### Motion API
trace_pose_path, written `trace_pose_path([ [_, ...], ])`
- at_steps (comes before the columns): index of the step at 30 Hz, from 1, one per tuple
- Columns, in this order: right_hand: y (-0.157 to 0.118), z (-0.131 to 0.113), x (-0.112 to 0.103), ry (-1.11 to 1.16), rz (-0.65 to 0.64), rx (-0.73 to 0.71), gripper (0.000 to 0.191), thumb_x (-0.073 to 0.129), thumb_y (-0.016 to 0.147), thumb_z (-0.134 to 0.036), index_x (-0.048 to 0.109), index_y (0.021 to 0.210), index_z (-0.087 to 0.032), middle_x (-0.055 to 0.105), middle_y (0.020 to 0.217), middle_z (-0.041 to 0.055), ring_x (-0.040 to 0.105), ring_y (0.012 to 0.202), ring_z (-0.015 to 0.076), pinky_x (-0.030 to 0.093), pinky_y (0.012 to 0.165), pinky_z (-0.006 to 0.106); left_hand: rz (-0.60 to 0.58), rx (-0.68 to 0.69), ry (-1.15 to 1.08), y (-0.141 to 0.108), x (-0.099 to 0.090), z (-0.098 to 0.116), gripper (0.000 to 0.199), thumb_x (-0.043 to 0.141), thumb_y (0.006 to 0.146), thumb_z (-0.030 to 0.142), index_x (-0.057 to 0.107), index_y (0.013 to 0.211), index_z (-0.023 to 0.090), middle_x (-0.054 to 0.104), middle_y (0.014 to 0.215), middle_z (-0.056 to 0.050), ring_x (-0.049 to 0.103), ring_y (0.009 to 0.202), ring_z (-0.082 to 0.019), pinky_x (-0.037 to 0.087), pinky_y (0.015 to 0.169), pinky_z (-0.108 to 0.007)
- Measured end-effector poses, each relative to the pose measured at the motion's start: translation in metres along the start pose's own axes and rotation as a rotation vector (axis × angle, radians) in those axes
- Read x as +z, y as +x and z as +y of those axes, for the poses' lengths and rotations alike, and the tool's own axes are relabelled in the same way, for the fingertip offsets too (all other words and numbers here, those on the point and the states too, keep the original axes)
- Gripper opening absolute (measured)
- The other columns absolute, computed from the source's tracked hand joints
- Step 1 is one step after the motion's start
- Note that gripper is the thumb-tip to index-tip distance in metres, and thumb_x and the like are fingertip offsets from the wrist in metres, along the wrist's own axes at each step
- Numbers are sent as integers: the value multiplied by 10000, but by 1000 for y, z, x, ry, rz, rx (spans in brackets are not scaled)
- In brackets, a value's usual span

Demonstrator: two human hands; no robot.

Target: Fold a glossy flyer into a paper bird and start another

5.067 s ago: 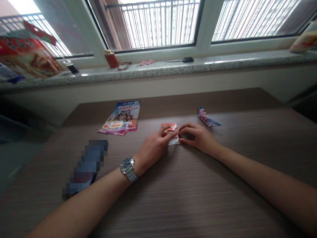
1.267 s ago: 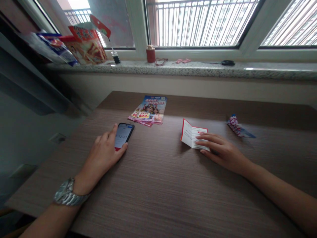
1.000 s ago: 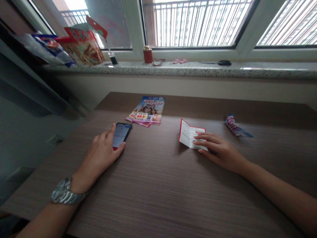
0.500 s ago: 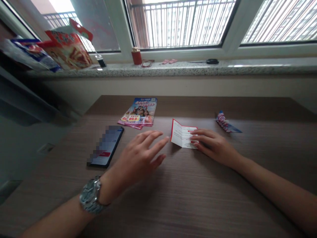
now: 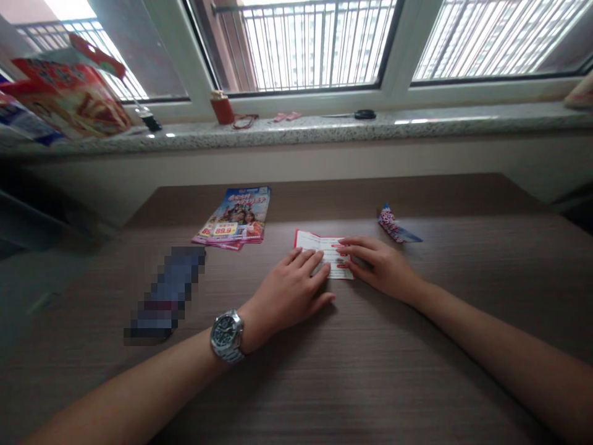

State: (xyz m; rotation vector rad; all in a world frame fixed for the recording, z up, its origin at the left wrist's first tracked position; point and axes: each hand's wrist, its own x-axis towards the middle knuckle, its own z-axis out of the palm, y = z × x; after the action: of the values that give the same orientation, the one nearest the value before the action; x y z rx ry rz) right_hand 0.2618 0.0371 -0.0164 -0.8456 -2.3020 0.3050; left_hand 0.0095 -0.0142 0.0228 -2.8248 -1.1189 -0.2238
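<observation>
Left hand [image 5: 291, 289] moved onto leaflet [image 5: 330, 254] at its 8 o'clock; right hand [image 5: 380, 264] touched its 3 o'clock side; both unclenched.

On my feed the card [image 5: 330, 256] reads white with red edging and small red bars, over a brown table [image 5: 417, 377] streaked with darker grain. I make out blue-and-pink leaflets [image 5: 238, 213], a silver watch [image 5: 227, 334] with a dark dial, and a grey speckled sill [image 5: 315, 128].

Scissors [image 5: 364, 114], red container [image 5: 222, 109] on speckled windowsill [image 5: 315, 127].
</observation>
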Motion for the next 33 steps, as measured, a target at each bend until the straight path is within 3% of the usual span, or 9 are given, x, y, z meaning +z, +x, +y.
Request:
trace_pose_path([
  [8, 1, -2, 1, 24, -59, -1, 352, 598, 985, -240, 631, 1335, -240, 633, 1403, 133, 594, 1312, 269, 513, 1088, 481, -19, -23, -94, -3, 6, -2, 554, 469, 1030, 514, 493, 1449, 153, 510, 1490, -190, 506, 1362, -340, 440, 1122, -494],
  [17, -5, -3, -12, 20, -240, -45, 411, 648, 963, -283, 604, 1372, -269, 592, 1468, 128, 568, 1350, 288, 462, 1135, 536, 23, -18, -155, -4, 11, -6, 515, 513, 1020, 481, 506, 1441, 184, 527, 1477, -171, 526, 1346, -325, 468, 1105, -488],
  [22, -10, -2, -12, 47, -230, -42, 420, 657, 960, -270, 602, 1377, -269, 582, 1482, 122, 541, 1382, 274, 412, 1174, 543, 36, -18, -176, -3, 12, -9, 463, 534, 1016, 447, 538, 1412, 207, 552, 1455, -143, 552, 1312, -312, 489, 1081, -481],
  [33, -8, 2, -12, 45, -217, -70, 389, 656, 959, -272, 625, 1347, -277, 605, 1456, 119, 573, 1340, 282, 465, 1124, 539, 63, -19, -216, 0, 15, -15, 410, 581, 998, 406, 595, 1360, 214, 584, 1424, -124, 548, 1309, -305, 481, 1095, -494],
])
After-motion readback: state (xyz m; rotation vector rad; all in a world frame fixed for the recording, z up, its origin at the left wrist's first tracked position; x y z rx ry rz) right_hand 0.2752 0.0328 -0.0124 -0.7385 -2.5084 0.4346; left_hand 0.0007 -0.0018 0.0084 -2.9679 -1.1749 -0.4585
